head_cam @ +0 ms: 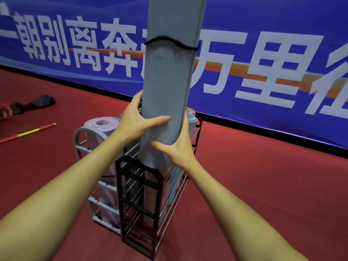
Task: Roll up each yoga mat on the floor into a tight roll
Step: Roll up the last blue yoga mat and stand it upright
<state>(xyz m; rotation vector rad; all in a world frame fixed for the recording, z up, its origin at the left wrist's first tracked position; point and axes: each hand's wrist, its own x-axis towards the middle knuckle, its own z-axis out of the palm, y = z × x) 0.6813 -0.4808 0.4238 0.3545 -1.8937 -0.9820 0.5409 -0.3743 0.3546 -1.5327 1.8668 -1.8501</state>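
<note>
1. A red and yellow striped stick [28,133] and a black cloth bundle [35,104] are seen on the red floor [263,185] at far left, well apart from the racks.
2. A lilac rolled foam mat [102,123] is stood in the grey plastic rack [82,146].
3. The left hand [138,119] is stretched forward and wrapped round the upright grey rolled yoga mat [169,81], which is bound by a black cord [169,41].
4. The right hand [178,147] is clamped on the grey mat's lower end, just above the black metal rack [139,200].
5. Open floor is left at right, edged by a blue banner [282,44].

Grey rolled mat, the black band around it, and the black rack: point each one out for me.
grey rolled mat [165,87]: head view, on the middle of its side.
black band [169,40]: head view, on the front of the loop.
black rack [120,187]: head view, on its near left upright post.
</note>
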